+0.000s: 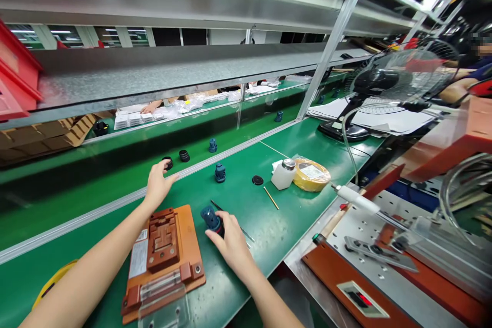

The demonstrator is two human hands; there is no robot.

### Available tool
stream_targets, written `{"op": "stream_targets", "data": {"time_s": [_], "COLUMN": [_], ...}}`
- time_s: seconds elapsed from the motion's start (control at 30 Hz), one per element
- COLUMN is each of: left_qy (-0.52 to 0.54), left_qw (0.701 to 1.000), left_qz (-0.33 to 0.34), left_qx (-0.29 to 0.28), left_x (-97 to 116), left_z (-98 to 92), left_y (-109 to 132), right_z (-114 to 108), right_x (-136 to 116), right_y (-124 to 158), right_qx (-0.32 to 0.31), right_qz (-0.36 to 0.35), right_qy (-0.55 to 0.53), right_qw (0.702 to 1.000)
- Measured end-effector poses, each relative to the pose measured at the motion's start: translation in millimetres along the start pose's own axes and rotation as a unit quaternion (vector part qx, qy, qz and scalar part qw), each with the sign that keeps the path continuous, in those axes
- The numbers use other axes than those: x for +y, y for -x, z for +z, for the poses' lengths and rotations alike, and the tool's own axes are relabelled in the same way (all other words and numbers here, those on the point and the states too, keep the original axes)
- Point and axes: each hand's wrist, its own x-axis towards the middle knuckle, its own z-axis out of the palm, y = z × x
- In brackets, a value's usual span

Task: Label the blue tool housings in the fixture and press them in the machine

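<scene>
My left hand [157, 184] reaches over the rail to the green belt, its fingertips at a black round cap [167, 163]; the thumb is spread away from the cap. My right hand [233, 243] grips a dark blue plastic housing [210, 217] with a dark lower end and a bit of red, held tilted above the green bench. Between my arms lies an orange-brown fixture [188, 236] with a recessed block and a clear hinged plate. Another blue housing [220, 173] stands on the bench. Beside my right hand lies a thin dark rod [216, 205], partly hidden.
On the belt are black stacked caps [184, 156] and a blue housing [212, 145]. A black disc [257, 180], wooden stick [271, 198], white bottle [283, 176] and yellow tape roll [311, 174] lie rightward. A fan [369, 82] and a machine [384, 251] stand right; a metal shelf [184, 69] hangs above.
</scene>
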Motion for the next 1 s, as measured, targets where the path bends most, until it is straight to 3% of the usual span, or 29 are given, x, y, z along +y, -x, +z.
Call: {"op": "stream_targets", "data": {"time_s": [0.1,0.2,0.37,0.57,0.67,0.8,0.9,1.0], "left_qy": [-0.07,-0.117,-0.174,-0.205,-0.188,-0.124,-0.066,-0.037], "left_qw": [0.996,0.99,0.977,0.97,0.975,0.98,0.962,0.941], "left_qz": [-0.049,-0.074,-0.099,-0.087,-0.05,0.056,0.16,0.223], "left_qx": [0.015,-0.018,-0.071,-0.096,-0.105,-0.147,-0.21,-0.252], "left_x": [-35,-60,-84,-85,-62,-1,57,110], "left_z": [8.4,24.1,49.8,42.7,37.4,47.4,80.6,134.6], "left_y": [-58,-92,-115,-120,-110,-76,-45,-28], "right_z": [12,18,16,17,20,23,26,30], "right_x": [27,40,38,24,23,26,26,29], "right_y": [9,17,13,10,11,10,11,12], "right_qx": [-0.006,-0.012,-0.046,-0.072,-0.07,-0.076,-0.074,-0.065], "right_qz": [-0.004,0.005,-0.017,0.017,0.017,0.015,0.002,-0.007], "right_qy": [-0.012,-0.053,-0.015,0.054,0.056,0.051,0.059,0.068], "right_qw": [1.0,0.999,0.999,0.996,0.996,0.996,0.995,0.996]}}
